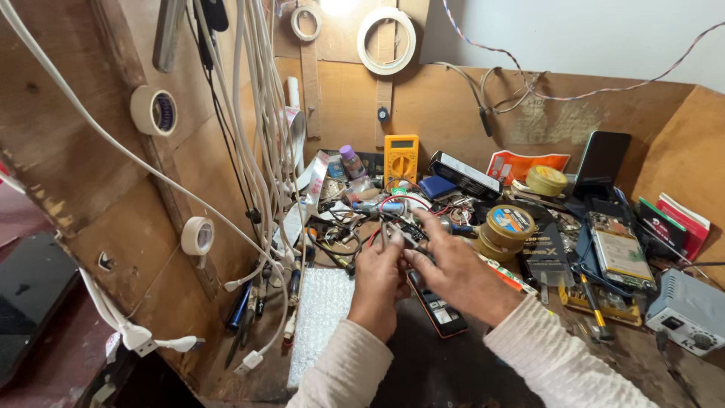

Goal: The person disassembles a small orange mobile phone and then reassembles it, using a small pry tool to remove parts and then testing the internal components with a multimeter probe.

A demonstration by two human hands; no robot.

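both hands work above the cluttered bench [468, 370]. left hand [377, 283] and right hand [453, 272] pinch a small dark component [404, 230] between fingertips, raised for inspection over a phone [438, 310]; multimeter [400, 159] stands behind.

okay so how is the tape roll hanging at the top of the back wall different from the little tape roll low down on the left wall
The top tape roll is a wide, thin white ring with a big open middle, hung on the back board. The low tape roll is much smaller and thicker, with a small core, mounted on the left wooden wall beside the white cables. Both are pale, round and hung off the bench.
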